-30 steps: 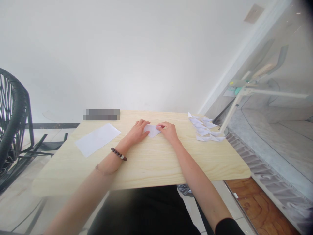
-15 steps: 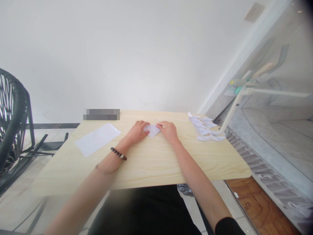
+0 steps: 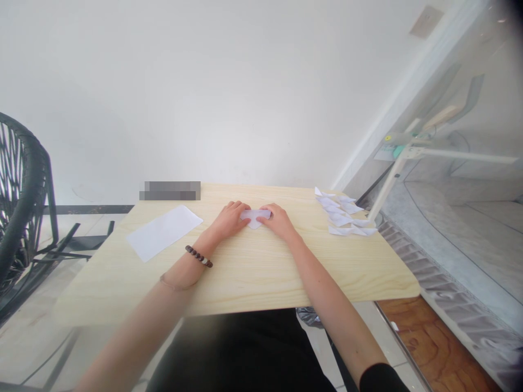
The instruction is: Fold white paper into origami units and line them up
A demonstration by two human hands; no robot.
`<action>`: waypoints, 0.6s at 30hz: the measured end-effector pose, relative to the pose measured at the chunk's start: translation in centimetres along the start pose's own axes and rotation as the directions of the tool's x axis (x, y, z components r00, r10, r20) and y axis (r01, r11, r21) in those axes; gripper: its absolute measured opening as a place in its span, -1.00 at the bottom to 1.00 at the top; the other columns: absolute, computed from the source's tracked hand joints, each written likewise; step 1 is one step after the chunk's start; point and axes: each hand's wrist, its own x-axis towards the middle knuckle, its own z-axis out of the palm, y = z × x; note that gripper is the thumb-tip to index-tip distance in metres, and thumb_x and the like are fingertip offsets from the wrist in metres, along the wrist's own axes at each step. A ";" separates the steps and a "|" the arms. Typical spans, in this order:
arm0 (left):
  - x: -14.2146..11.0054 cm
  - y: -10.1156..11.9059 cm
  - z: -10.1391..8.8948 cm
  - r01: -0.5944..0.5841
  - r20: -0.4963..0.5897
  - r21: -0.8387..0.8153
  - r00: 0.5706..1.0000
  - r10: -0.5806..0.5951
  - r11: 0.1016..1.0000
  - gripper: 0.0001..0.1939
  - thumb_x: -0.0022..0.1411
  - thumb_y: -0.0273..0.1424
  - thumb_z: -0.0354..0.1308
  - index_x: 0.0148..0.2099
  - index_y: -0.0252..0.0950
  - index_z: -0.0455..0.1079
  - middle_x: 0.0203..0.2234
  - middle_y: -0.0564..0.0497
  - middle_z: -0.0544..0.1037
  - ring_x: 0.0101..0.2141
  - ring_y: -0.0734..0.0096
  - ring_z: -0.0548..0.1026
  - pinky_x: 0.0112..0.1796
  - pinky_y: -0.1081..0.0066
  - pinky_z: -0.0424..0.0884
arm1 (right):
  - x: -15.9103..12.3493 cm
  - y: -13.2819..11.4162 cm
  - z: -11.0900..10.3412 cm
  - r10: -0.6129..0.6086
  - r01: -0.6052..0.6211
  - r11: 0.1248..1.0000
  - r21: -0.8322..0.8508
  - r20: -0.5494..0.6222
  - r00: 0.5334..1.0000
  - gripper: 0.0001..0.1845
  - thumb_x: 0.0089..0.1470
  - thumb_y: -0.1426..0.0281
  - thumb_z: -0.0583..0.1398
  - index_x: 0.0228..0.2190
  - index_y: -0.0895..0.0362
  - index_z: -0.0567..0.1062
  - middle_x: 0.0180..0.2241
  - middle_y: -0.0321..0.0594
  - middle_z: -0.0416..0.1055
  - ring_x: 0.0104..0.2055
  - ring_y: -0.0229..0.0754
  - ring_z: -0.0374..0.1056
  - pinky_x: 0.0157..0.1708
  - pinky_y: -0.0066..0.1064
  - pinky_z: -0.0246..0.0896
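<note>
Paper (image 3: pixel 255 214) sits between left hand (image 3: pixel 231 221) and right hand (image 3: pixel 280 221), thumbs and fingers gripping its left and right ends.

Left forearm (image 3: pixel 143 313) slants in from lower left, right forearm (image 3: pixel 327 280) from lower right. Left hand (image 3: pixel 229 220) palm down, fingers bent, thumb angled inward. Right hand (image 3: pixel 280 220) facing it, fingers curled, thumb pointing inward. Thumbs near each other, apart. Wrists low, nearly straight. Grip unclear.
</note>
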 end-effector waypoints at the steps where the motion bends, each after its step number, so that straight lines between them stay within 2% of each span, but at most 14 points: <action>1: 0.0 0.1 -0.1 -0.004 0.001 0.003 1.000 0.004 1.000 -0.73 0.09 -0.36 0.01 -0.12 -0.28 0.26 -0.28 -0.06 0.37 -0.25 0.24 0.29 -0.21 0.26 0.21 | 0.0 0.0 0.1 -0.002 0.002 1.000 -0.012 -0.004 1.000 -0.74 -0.15 0.34 0.21 -0.31 0.10 0.43 -0.32 -0.24 0.36 -0.28 -0.21 0.26 -0.24 -0.36 0.14; 9: 0.0 0.7 -0.6 -0.055 0.024 0.042 0.998 0.054 0.998 -0.77 0.12 -0.37 -0.01 -0.15 -0.25 0.30 -0.27 -0.03 0.38 -0.22 0.26 0.28 -0.21 0.28 0.21 | 0.3 -0.7 -0.5 -0.111 0.113 0.987 -0.111 0.027 0.993 -0.92 -0.11 0.37 0.21 -0.46 0.10 0.45 -0.39 -0.28 0.38 -0.28 -0.20 0.22 -0.20 -0.35 0.06; 18: 0.0 0.8 -0.6 -0.069 0.057 0.075 0.996 0.064 0.995 -0.74 0.16 -0.36 -0.07 -0.15 -0.19 0.38 -0.30 -0.04 0.38 -0.25 0.29 0.31 -0.22 0.31 0.19 | 0.0 -1.1 -1.3 -0.134 0.143 0.983 -0.117 0.080 0.988 -0.93 -0.09 0.42 0.17 -0.48 0.08 0.48 -0.40 -0.29 0.40 -0.31 -0.23 0.23 -0.23 -0.39 0.06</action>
